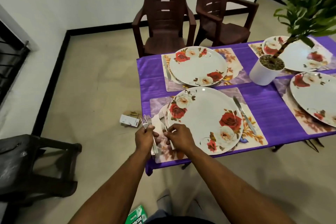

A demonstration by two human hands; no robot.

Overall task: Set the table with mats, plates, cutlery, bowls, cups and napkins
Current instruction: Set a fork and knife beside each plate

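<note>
My left hand grips a bunch of forks, tines pointing away, at the table's near left corner. My right hand pinches the handle of a single fork lying on the near mat, just left of the near floral plate. A knife lies on the same mat to the right of that plate. The far mat carries a second floral plate with a knife at its left. Two more plates sit on mats at the right.
A purple cloth covers the table. A white plant pot stands mid-table, its leaves overhanging the right side. Two brown plastic chairs stand behind the table. A dark stool is at the left, and small packets lie on the floor.
</note>
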